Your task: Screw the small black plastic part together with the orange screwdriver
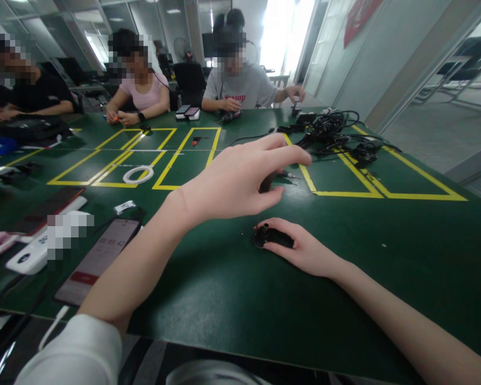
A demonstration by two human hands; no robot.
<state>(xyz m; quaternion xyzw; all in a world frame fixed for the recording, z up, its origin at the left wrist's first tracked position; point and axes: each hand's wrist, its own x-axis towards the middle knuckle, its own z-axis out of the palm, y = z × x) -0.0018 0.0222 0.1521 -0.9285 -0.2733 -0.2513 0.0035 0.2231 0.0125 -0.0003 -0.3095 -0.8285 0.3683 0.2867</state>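
My left hand (240,179) reaches over the middle of the table, its fingers and thumb curved and apart. Between and behind them shows part of a dark tool with a thin metal bit (289,175); my hand hides most of it, and I cannot tell whether they touch. Closer to me, my right hand (304,247) pinches a small black round-based piece with a short upright tube (265,229) between thumb and fingers. That piece is at the tabletop.
The green table (208,299) carries yellow tape outlines. A white ring (138,175) lies ahead on the left, a phone (100,262) and a white bar-shaped device (44,246) nearer. Black cables (331,128) pile up at the back right. Several people sit opposite; one holds a drill (229,115).
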